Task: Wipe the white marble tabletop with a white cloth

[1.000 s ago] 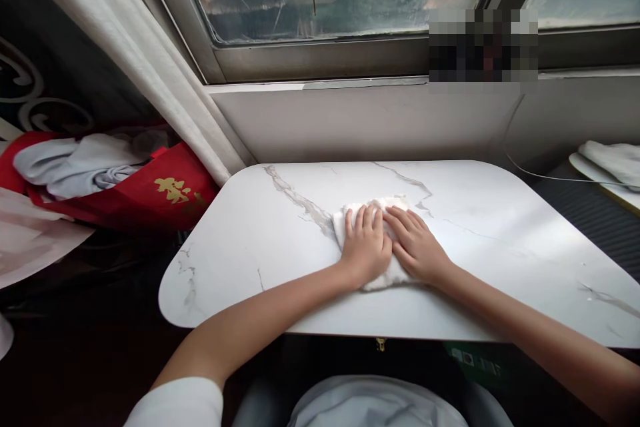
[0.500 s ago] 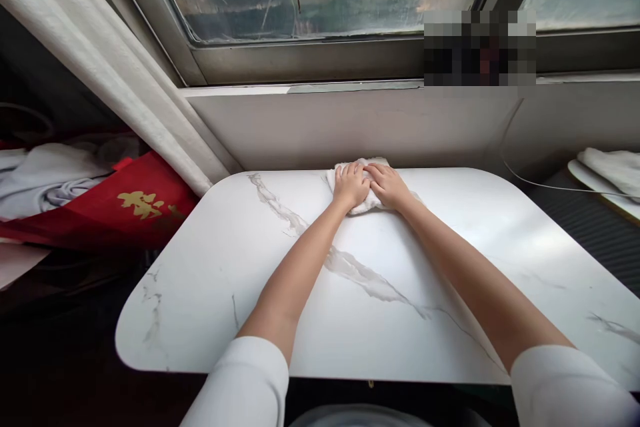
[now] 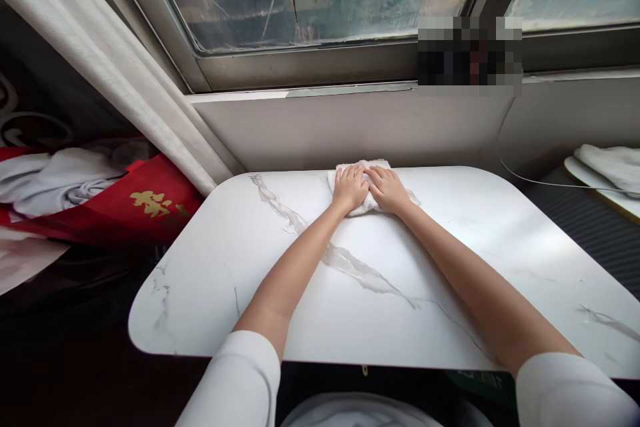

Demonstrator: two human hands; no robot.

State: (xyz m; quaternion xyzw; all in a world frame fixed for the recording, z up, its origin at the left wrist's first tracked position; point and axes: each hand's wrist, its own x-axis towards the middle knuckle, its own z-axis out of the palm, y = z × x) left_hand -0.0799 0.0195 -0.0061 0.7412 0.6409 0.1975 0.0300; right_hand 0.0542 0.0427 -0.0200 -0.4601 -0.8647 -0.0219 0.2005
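A crumpled white cloth [image 3: 371, 205] lies at the far edge of a white marble-patterned table [image 3: 240, 233]. On the cloth's left part rests my left hand [image 3: 351, 188], palm down, its fingers stretched forward and flat. Beside it my right hand [image 3: 387, 188] presses on the same cloth in the same way, fingers slightly spread. The two hands nearly touch at the thumbs and index fingers. Part of the cloth is hidden under the palms, and a corner sticks out to the right of my right hand.
Behind the table runs a pale wall [image 3: 320, 127] below a metal-framed window [image 3: 310, 63]. A light curtain [image 3: 115, 73] hangs at the left, next to a red bag [image 3: 165, 197] with clothes in it. To the right, a thin cable [image 3: 550, 183] passes near a folded white cloth [image 3: 613, 167].
Both hands stay on the cloth at the far edge, with hardly any shift. The camera view has moved slightly, and the table's near edge appears a little higher.
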